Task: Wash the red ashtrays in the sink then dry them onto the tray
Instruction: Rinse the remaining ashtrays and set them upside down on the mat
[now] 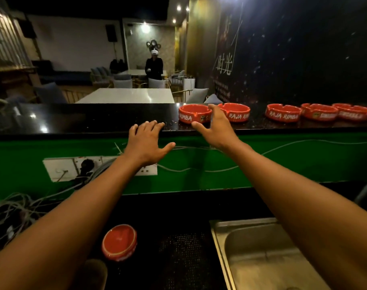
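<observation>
A: Where's the right hand (pixel 215 127)?
B: Spread open, not yet gripping the leftmost round red ceramic ashtray (pixel 194 113) on the black bar counter (pixel 94 120). Left hand (pixel 146 143) rests flat, empty.
A: Risk?
B: It may knock the neighbouring ashtray (pixel 237 111).

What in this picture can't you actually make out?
- Sink, head view: bottom edge and the right forearm hide its basin.
- Leftmost ashtray on the counter: the right hand covers part of its lettering.
- Farthest ashtray: lettering too blurred to read.
- Drying tray: not identifiable; the dotted black surface is too dark.
</observation>
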